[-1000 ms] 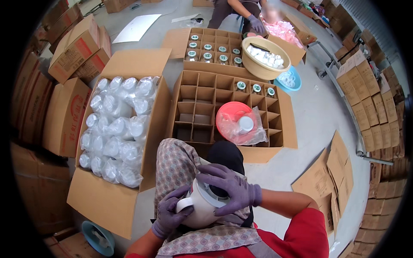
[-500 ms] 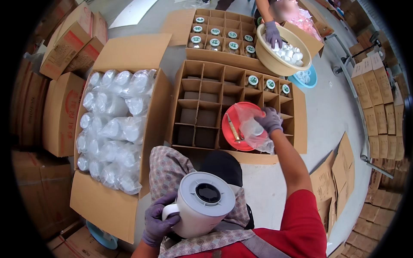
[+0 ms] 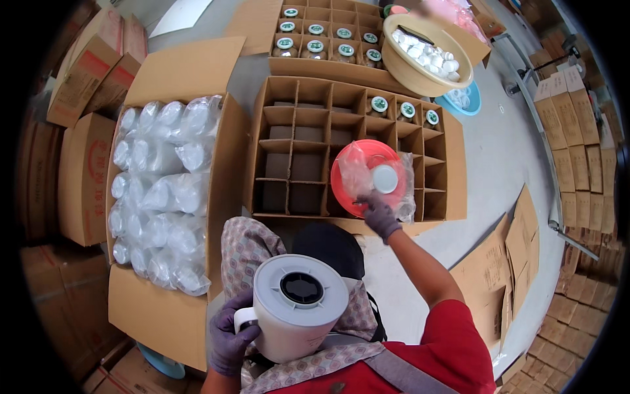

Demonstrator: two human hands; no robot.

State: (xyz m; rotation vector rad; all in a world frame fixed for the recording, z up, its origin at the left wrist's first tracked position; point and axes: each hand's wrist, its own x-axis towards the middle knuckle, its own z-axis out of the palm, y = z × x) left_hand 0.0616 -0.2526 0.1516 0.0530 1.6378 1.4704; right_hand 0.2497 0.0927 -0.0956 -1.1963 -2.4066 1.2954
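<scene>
My left hand [image 3: 228,333], in a purple-grey glove, grips the handle of a white jug-shaped vessel [image 3: 289,336]. A grey round base with a black centre [image 3: 302,290] faces up on it, above my lap. Ahead, my right hand [image 3: 380,215], gloved alike, reaches to the near rim of a red basin [image 3: 338,190]. Its fingers are bent together; what they hold, if anything, is hidden. Inside the basin lie a white round cup-like piece [image 3: 384,178] and crumpled clear plastic [image 3: 354,172]. More clear plastic [image 3: 407,187] hangs at its right side.
The basin rests on a divided carton [image 3: 361,85] with several lidded jars [image 3: 379,105]. On the left, an open carton [image 3: 226,177] holds bagged white pieces [image 3: 174,190]. Beyond are another jar carton [image 3: 328,67], a beige tub of white parts [image 3: 426,84] and a blue basin [image 3: 469,104].
My right hand has left the plastic bag and moved left and nearer, to the basin's near rim. The white piece now lies uncovered. A co-worker's gloved hand has left the beige tub.
</scene>
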